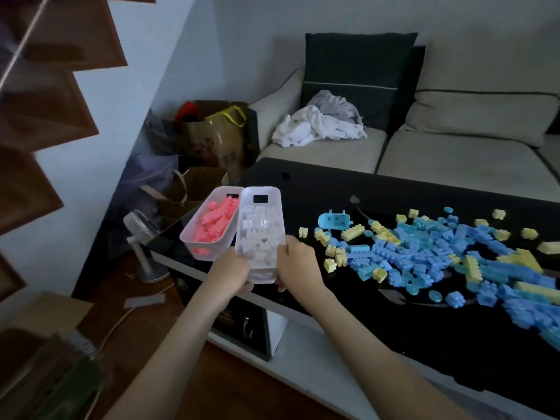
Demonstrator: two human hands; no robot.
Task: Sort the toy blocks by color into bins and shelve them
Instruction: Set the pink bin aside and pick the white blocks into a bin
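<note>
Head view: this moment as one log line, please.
left hand: grips white-block bin | right hand: grips it too | pink-block bin: beside it | blue and yellow blocks: loose on table

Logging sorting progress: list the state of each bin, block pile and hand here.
white bin: holds white blocks, gripped at its near end
pink bin: holds pink blocks, touching the white bin
blue and yellow blocks: mixed, loose on the table
left hand: grips white bin
right hand: grips white bin

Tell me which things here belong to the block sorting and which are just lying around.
Job: pink-block bin, white-block bin held by left hand and right hand, loose blue blocks, yellow blocks.
Lying about: desk fan, crumpled clothes, paper bags, dark cushion.
</note>
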